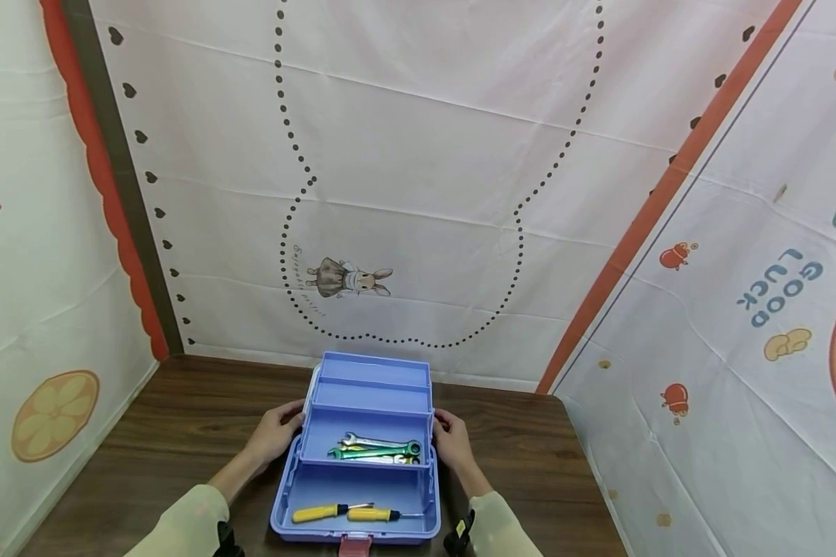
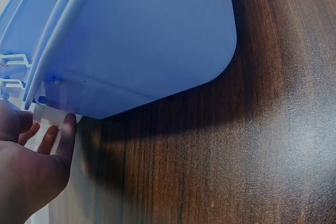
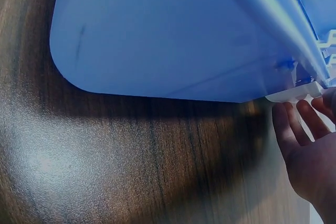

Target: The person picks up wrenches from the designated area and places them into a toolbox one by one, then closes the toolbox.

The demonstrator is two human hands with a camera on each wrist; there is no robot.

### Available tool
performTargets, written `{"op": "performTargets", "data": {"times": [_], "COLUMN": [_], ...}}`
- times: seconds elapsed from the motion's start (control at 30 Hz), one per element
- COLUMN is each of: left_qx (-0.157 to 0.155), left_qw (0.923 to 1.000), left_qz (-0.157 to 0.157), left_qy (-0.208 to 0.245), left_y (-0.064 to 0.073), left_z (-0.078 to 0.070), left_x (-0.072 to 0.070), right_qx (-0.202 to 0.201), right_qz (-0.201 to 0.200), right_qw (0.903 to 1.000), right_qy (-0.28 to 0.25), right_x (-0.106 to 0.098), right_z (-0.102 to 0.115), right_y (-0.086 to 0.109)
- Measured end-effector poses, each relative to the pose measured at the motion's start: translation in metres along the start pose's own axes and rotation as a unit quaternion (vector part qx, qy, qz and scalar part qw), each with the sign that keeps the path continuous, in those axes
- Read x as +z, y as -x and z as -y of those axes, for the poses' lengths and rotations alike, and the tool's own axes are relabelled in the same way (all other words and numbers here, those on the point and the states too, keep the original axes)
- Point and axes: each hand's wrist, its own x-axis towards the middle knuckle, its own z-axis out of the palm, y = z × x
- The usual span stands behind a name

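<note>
A blue plastic toolbox [image 1: 362, 483] stands open on the table, its tiered trays [image 1: 375, 396] raised at the back. Several wrenches [image 1: 382, 451], one of them green, lie in the lowest raised tray. Two screwdrivers with yellow handles [image 1: 319, 513] rest in the bottom compartment. My left hand [image 1: 275, 433] grips the toolbox at its rear left, around a whitish edge [image 2: 50, 114] low at the back. At the rear right, my right hand [image 1: 453, 445] holds the matching whitish edge [image 3: 294, 94], fingers bent at it. Part of each thumb's contact is hidden.
The dark wood table [image 1: 522, 480] extends on both sides of the toolbox. Printed white cloth [image 1: 418, 155] hangs behind the table, with more cloth at left and right. A reddish latch [image 1: 355, 546] sticks out at the toolbox's front.
</note>
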Motion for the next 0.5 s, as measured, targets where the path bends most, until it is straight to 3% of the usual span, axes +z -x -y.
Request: {"op": "performTargets", "data": {"times": [0.23, 0.5], "left_qx": [0.020, 0.077], "left_qw": [0.9998, 0.9960], "left_qz": [-0.006, -0.045], "left_qy": [0.006, 0.005], "left_y": [0.001, 0.002], "left_z": [0.000, -0.002], "left_x": [-0.002, -0.003], "right_qx": [-0.010, -0.005], "right_qz": [-0.017, -0.012], "right_qw": [0.9998, 0.9991], "right_qy": [0.004, -0.041], "right_x": [-0.001, -0.009], "right_z": [0.004, 0.029], "right_y": [-0.001, 0.005]}}
